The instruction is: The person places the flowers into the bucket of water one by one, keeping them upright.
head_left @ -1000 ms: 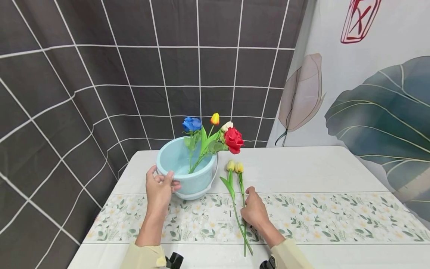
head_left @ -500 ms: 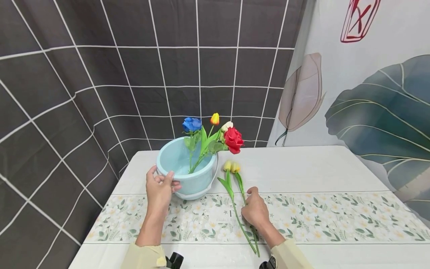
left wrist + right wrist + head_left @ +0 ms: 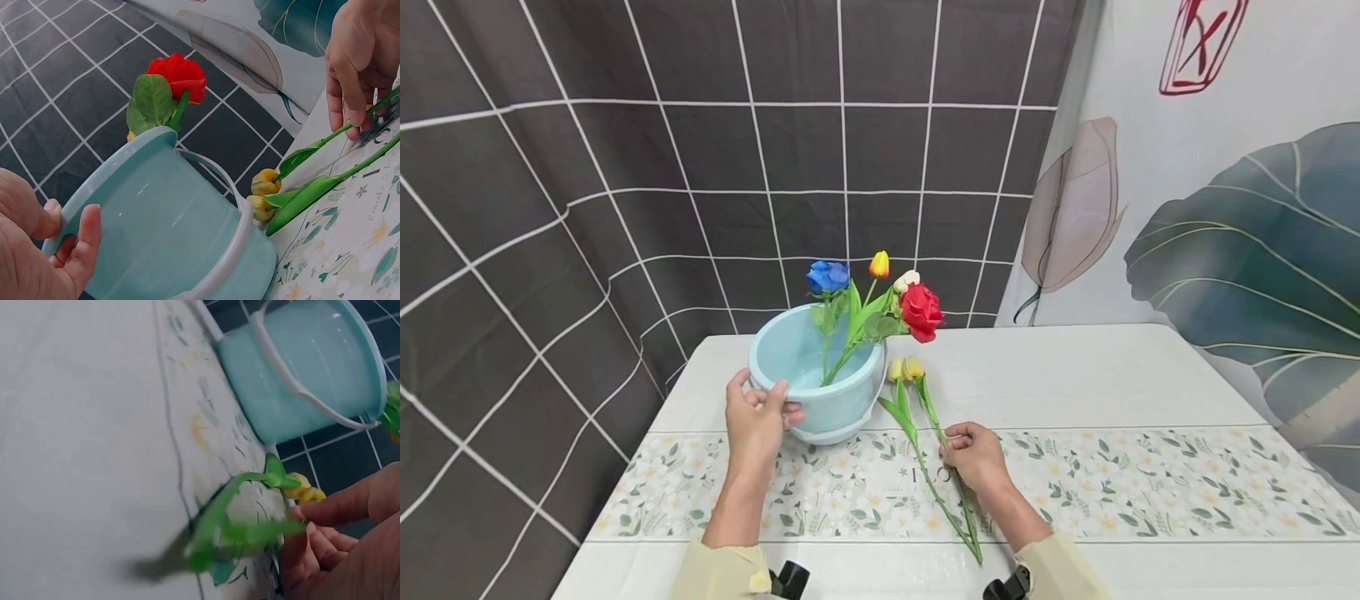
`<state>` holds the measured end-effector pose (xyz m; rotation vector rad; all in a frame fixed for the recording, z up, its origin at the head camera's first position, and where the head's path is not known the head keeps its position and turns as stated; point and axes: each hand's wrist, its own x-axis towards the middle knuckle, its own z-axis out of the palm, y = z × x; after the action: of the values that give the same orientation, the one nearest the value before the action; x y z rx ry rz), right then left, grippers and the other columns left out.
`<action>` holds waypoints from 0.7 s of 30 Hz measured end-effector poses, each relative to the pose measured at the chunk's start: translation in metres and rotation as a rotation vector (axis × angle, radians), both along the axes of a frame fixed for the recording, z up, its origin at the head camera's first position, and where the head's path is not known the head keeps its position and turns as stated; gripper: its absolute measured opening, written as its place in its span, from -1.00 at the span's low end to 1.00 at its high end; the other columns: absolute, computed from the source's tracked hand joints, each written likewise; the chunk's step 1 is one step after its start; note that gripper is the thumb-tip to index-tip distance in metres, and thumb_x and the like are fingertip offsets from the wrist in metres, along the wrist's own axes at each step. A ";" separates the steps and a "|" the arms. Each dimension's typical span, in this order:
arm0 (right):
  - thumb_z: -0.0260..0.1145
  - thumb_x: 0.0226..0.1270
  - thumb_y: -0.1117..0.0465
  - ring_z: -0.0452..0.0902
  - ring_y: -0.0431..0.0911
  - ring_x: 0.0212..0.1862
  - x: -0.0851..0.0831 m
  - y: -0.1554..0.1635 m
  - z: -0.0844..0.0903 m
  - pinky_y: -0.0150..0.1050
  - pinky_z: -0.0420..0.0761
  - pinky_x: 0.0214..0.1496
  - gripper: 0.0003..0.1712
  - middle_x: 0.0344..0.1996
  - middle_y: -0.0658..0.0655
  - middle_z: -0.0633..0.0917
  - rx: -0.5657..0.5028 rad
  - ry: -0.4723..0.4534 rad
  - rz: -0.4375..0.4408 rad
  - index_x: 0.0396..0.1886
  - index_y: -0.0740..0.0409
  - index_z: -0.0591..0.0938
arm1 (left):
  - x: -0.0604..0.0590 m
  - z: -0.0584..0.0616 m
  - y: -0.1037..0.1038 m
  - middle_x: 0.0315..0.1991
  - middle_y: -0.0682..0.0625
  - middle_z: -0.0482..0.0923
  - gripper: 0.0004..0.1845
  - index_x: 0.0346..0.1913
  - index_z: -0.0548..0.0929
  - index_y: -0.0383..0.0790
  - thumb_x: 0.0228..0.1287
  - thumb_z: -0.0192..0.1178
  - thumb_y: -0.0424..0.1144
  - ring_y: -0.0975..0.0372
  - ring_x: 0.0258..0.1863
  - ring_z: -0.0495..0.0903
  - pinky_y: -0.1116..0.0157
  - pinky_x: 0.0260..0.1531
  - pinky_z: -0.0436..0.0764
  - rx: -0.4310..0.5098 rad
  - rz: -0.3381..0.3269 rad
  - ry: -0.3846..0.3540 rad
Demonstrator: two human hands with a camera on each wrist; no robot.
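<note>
A light blue bucket (image 3: 841, 407) with a white handle stands on the table and holds a blue rose (image 3: 828, 276), an orange tulip (image 3: 879, 264) and a red rose (image 3: 921, 312). My left hand (image 3: 758, 417) grips the bucket's near rim, thumb inside. In the left wrist view the left hand (image 3: 44, 250) curls over the bucket (image 3: 162, 219) rim. My right hand (image 3: 961, 442) pinches the stems of two yellow tulips (image 3: 904, 368), whose heads lie just right of the bucket. The right wrist view shows the right hand (image 3: 340, 534) and the blurred green stems (image 3: 231, 519).
A white table with a floral runner (image 3: 1150, 483) extends to the right. A dark tiled backdrop (image 3: 625, 167) stands behind and to the left. A leaf-print hanging (image 3: 1225, 208) covers the wall at the right.
My right hand has closed on the two yellow tulip stems and swung them; the heads moved left toward the bucket, the stem ends right. The left hand and bucket stayed put.
</note>
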<state>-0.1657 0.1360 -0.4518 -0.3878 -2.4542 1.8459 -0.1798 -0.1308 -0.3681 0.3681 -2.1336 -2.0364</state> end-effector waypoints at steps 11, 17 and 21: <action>0.31 0.22 0.46 0.59 -0.16 -0.38 0.002 0.013 0.001 -0.42 0.56 -0.46 -0.55 -0.37 0.12 0.69 -0.412 -0.070 0.072 0.12 0.49 0.48 | 0.002 -0.003 -0.001 -0.15 -0.17 0.44 -0.25 0.53 -0.21 -0.07 0.50 -0.02 -0.17 0.23 -0.37 0.69 0.42 -0.22 0.76 -0.052 -0.001 -0.012; 0.08 0.40 0.50 0.56 -0.20 -0.29 0.006 0.020 0.011 -0.47 0.65 -0.23 -0.40 -0.28 0.04 0.65 -0.770 -0.084 0.117 0.38 0.50 0.15 | 0.001 -0.003 -0.001 -0.16 -0.15 0.48 -0.26 0.53 -0.19 -0.05 0.50 -0.01 -0.16 0.19 -0.33 0.69 0.41 -0.21 0.75 -0.086 0.013 -0.029; 0.08 0.41 0.48 0.56 -0.21 -0.30 0.008 0.021 0.020 -0.47 0.58 -0.29 -0.39 -0.33 -0.01 0.63 -0.797 -0.039 0.066 0.40 0.41 0.14 | 0.000 -0.003 -0.001 -0.16 -0.14 0.45 -0.26 0.53 -0.19 -0.05 0.50 -0.01 -0.16 0.19 -0.33 0.69 0.40 -0.22 0.75 -0.078 0.009 -0.027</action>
<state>-0.1575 0.1570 -0.4316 -0.3594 -1.6457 2.7964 -0.1795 -0.1314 -0.3711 0.3953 -2.2151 -1.9476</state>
